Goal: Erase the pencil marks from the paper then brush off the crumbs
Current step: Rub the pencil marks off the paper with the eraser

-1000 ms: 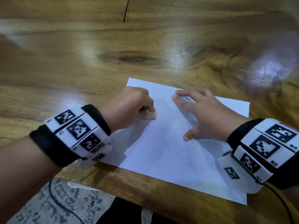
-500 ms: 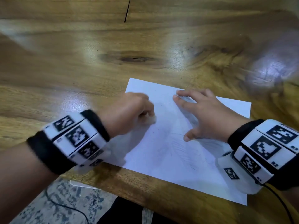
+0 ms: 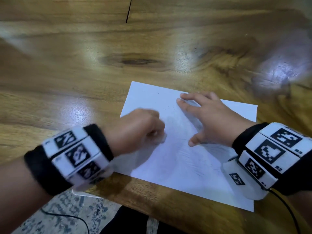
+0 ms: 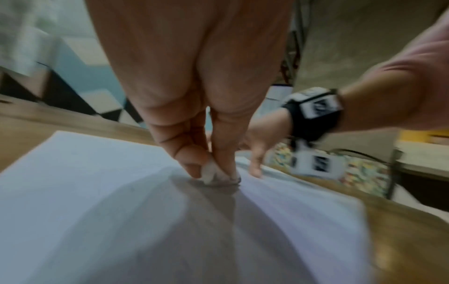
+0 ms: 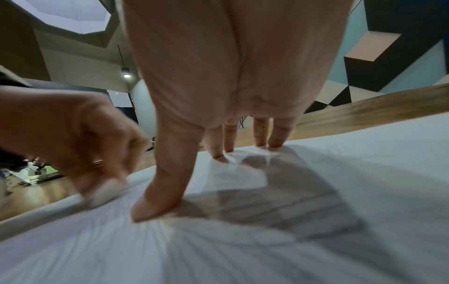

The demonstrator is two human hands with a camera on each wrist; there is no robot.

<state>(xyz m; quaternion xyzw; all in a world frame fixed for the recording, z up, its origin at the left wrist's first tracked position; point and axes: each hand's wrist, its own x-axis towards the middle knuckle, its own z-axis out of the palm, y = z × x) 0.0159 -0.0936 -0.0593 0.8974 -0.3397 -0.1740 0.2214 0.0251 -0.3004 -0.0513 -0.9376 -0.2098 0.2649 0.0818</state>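
Observation:
A white sheet of paper [image 3: 170,168] with faint pencil strokes lies on the wooden table near its front edge. My left hand [image 3: 135,129] pinches a small white eraser [image 4: 213,173] and presses it onto the paper's left-middle area; the hand is motion-blurred. The eraser [image 3: 162,138] shows just past the fingers in the head view. My right hand [image 3: 209,115] lies flat on the paper with fingers spread and straight, holding the sheet down; its thumb [image 5: 160,192] and fingertips touch the paper. Dark eraser crumbs [image 3: 167,108] speckle the paper above the left hand.
The wooden table [image 3: 84,73] stretches far to the back and left. The table's front edge [image 3: 152,200] runs just below the paper, with patterned floor and a black cable [image 3: 72,217] beneath.
My left hand with the eraser has slid toward me along the paper, from near the upper left area to the middle. The right hand has stayed in place.

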